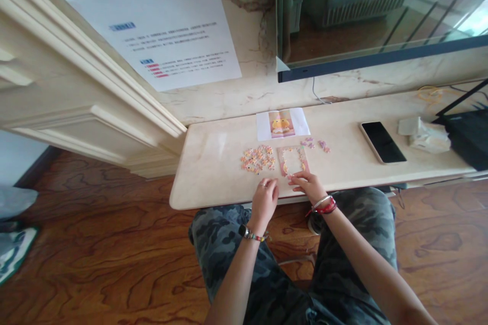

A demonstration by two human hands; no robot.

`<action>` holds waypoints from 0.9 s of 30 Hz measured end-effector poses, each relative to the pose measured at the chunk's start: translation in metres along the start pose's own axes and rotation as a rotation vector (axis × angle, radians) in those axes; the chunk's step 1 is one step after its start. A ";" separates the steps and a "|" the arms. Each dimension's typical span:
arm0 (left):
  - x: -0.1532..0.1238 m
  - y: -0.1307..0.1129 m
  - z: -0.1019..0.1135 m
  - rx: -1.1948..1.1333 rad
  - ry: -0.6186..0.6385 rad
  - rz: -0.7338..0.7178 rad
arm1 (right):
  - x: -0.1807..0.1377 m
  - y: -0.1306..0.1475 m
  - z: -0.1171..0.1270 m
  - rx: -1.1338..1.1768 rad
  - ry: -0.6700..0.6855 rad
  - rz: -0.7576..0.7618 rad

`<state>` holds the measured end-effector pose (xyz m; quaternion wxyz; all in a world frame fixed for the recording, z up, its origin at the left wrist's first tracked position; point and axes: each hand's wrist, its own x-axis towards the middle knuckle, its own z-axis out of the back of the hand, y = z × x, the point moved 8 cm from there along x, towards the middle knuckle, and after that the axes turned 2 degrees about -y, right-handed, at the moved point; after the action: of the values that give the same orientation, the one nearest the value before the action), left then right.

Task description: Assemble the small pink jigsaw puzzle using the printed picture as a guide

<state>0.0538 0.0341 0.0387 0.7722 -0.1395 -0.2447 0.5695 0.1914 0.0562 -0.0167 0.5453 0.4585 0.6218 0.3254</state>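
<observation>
A small jigsaw frame (293,160), its border filled and its middle white, lies on the pale marble ledge (213,172). A heap of loose pink and orange pieces (258,158) lies to its left, and a few more pieces (316,144) to its upper right. A printed picture (282,124) of the puzzle sits behind. My left hand (264,199) rests on the ledge below the heap, fingers curled; whether it holds a piece is hidden. My right hand (308,185) pinches at the frame's lower edge.
A black phone (382,141) lies face up on the ledge to the right, with crumpled tissue (423,134) and a dark object (467,134) beyond. A printed sheet (160,20) hangs on the wall. My camouflage-clad knees (305,244) are under the ledge, above a wooden floor.
</observation>
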 end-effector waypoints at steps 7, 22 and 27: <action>-0.004 0.008 0.000 0.007 0.002 0.033 | 0.008 0.003 0.007 -0.292 0.010 0.159; -0.009 0.020 -0.003 0.025 -0.034 0.020 | 0.032 0.043 0.114 -0.690 -0.271 0.259; -0.010 0.023 -0.004 0.027 -0.069 0.022 | 0.049 0.073 0.135 -1.080 -0.431 0.430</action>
<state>0.0355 0.0324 0.0219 0.7587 -0.1123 -0.2620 0.5857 0.3400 0.1158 0.0049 0.7357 0.2881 0.1389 0.5970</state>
